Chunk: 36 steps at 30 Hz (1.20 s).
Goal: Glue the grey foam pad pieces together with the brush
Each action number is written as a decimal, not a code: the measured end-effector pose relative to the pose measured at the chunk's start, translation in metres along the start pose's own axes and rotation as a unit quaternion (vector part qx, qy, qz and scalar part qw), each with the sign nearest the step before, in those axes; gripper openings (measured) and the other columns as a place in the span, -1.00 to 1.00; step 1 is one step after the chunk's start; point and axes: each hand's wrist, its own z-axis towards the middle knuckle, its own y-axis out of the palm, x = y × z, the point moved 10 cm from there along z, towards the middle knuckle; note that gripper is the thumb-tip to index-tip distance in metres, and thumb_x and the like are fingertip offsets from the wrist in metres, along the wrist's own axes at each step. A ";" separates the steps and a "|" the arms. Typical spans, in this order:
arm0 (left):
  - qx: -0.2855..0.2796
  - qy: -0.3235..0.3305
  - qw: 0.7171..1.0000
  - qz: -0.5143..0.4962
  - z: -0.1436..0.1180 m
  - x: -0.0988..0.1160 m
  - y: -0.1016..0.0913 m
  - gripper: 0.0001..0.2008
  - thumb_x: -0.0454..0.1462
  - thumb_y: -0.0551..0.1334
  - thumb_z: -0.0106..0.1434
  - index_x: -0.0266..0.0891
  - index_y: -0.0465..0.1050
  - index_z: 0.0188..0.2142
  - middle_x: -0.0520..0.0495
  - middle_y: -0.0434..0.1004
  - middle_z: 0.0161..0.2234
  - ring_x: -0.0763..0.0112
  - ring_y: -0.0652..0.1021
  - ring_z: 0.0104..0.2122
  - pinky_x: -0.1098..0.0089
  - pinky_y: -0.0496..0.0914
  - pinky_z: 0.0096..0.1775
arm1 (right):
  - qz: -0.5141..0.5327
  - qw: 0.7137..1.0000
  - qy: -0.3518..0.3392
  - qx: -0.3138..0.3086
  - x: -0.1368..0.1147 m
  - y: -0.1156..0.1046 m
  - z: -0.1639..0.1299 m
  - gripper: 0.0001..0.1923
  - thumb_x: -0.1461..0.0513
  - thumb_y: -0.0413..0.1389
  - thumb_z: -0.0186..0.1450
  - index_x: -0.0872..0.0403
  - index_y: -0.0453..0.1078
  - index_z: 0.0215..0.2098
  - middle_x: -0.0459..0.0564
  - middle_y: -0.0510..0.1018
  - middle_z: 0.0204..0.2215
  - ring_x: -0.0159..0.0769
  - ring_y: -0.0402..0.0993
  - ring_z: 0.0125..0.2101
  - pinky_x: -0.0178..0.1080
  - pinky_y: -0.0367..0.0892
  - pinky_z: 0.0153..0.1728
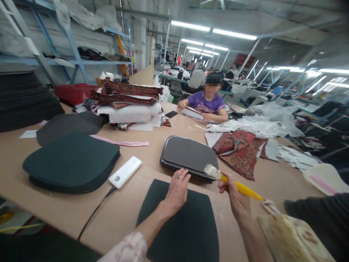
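My left hand (177, 189) lies on a dark green curved panel (188, 222), fingers stretched out toward a stack of glossy grey-black panels (188, 154). A ring shows on one finger. My right hand (236, 196) is closed around a brush (247, 190) with a yellow handle. Its pale, caked bristles point left, at the near right edge of the grey-black stack; whether they touch it I cannot tell. Below the handle's end, at the lower right, is a stained, yellowish object (294, 238), partly cut off by the frame.
A dark green panel stack (71, 160) and a white power bank (125, 171) with a cable lie left. Patterned fabric is piled (131, 92) behind and spread (242, 151) to the right. Across the table sits a person (208, 102) holding sheets. Black stacks stand at both sides.
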 end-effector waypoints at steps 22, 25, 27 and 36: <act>-0.086 0.010 0.996 0.029 0.065 -0.081 0.061 -0.56 -0.35 0.07 0.23 -0.23 0.18 0.12 -0.22 0.16 0.18 0.09 0.10 0.21 0.00 0.03 0.18 | 0.000 0.916 -0.065 -0.395 -0.038 0.257 0.093 -0.76 0.09 0.14 0.10 0.11 0.45 -0.39 -0.11 0.45 -0.52 -0.41 0.34 -0.49 -0.36 0.28 -0.44; -0.083 0.021 0.996 0.019 0.064 -0.081 0.061 -0.56 -0.34 0.04 0.24 -0.24 0.17 0.13 -0.22 0.11 0.21 0.09 0.01 0.24 -0.02 0.04 0.18 | 0.018 0.929 -0.094 -0.358 -0.039 0.269 0.126 -0.73 0.08 0.14 0.10 0.13 0.44 -0.38 -0.13 0.41 -0.55 -0.46 0.27 -0.54 -0.38 0.23 -0.48; -0.077 0.019 0.997 0.018 0.062 -0.082 0.059 -0.58 -0.36 0.01 0.26 -0.24 0.19 0.12 -0.20 0.11 0.21 0.11 -0.01 0.25 0.00 0.03 0.18 | 0.037 0.943 -0.104 -0.315 -0.042 0.272 0.150 -0.72 0.07 0.14 0.08 0.13 0.41 -0.42 -0.13 0.39 -0.57 -0.48 0.23 -0.57 -0.38 0.21 -0.50; -0.089 0.017 0.996 0.014 0.061 -0.089 0.067 -0.52 -0.38 0.03 0.22 -0.21 0.16 0.15 -0.17 0.05 0.24 0.08 0.00 0.25 0.02 0.07 0.18 | -0.006 0.931 -0.075 -0.356 -0.050 0.264 0.141 -0.73 0.06 0.13 0.10 0.13 0.41 -0.43 -0.15 0.34 -0.63 -0.49 0.16 -0.62 -0.40 0.14 -0.60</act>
